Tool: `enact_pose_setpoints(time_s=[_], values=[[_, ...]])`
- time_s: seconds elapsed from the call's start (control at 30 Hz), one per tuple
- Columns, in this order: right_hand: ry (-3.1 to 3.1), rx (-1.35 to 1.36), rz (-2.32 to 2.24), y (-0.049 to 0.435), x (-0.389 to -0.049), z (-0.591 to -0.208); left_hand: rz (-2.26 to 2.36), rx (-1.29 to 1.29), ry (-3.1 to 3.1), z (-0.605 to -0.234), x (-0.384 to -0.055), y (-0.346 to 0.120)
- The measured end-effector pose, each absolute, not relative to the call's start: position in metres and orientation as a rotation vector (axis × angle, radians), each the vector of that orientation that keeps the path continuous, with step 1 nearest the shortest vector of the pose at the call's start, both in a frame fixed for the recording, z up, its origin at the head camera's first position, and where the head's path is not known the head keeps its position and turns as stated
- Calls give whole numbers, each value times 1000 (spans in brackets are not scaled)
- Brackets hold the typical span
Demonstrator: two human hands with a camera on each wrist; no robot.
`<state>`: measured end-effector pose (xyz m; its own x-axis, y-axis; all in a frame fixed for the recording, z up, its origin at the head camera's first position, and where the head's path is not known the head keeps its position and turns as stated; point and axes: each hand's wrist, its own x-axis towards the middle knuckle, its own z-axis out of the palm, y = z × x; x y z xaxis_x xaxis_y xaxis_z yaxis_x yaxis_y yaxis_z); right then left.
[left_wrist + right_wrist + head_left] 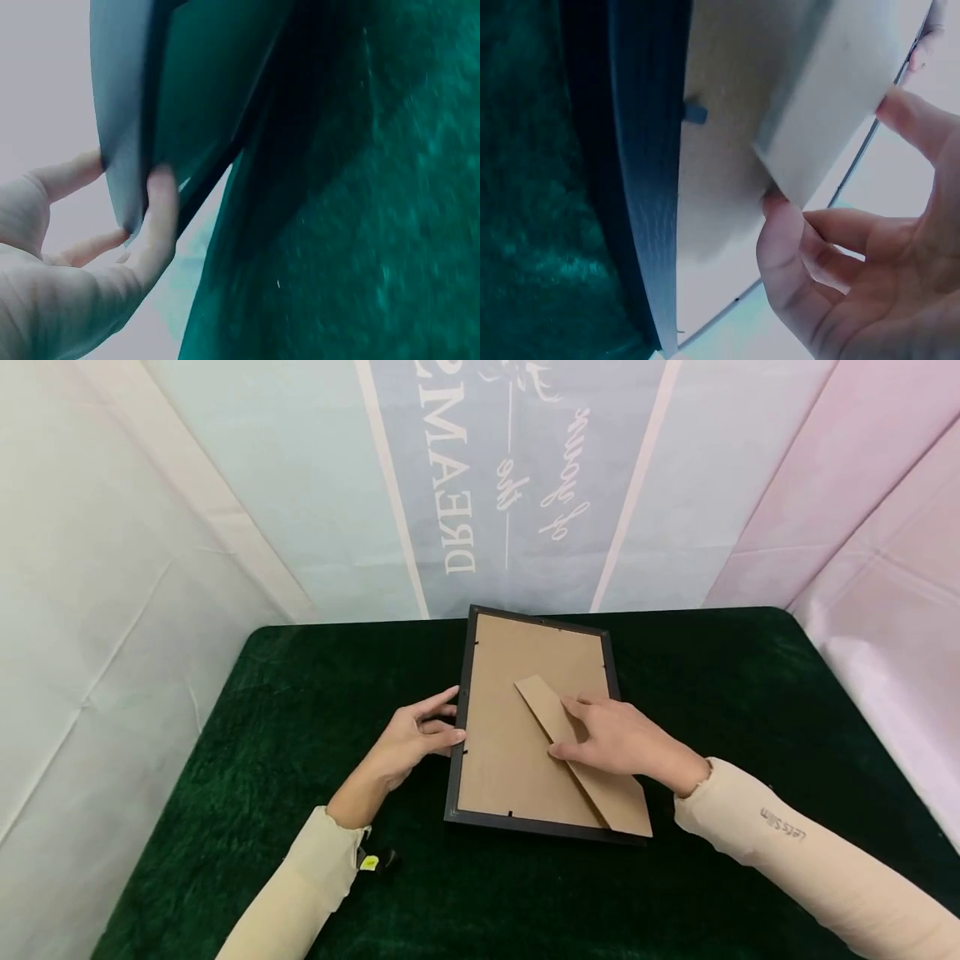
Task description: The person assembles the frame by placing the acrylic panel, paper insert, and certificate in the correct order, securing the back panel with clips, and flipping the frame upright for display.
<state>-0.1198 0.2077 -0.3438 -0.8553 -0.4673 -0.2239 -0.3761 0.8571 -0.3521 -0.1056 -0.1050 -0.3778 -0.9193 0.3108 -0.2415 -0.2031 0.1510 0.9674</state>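
Observation:
A picture frame [498,710] with a black rim lies back side up, tilted above the green cloth, showing its brown backing board. My left hand [405,743] grips the frame's left edge; in the left wrist view its fingers [163,202] lie on both sides of the black rim [124,112]. My right hand [626,739] pinches the brown easel stand [626,806] hinged on the backing. In the right wrist view, the thumb and fingers of my right hand [900,277] are at the edges of the stand [832,105], whose free end stands off the board.
Dark green velvety cloth [315,693] covers the table. Behind it hangs a pale printed curtain [517,527], with white fabric [112,610] at the left and pink fabric at the right. A small black item with a yellow label [370,862] is by my left cuff.

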Motion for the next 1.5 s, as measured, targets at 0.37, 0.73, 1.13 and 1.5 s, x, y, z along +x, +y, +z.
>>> enact_pose_setpoints(time_s=[0.37,0.73,1.13,1.5], values=[[2630,-566,-659,222,-121,-330,1937,361,1904,-345,-104,-104],[2587,-469,-907,229,-115,-321,1983,687,1859,-322,-101,-97],[2458,-544,-1352,223,-103,-326,1707,1050,2220,-264,-124,-104],[2365,-567,-1588,211,-93,-349,829,888,2812,-205,-76,-122]])
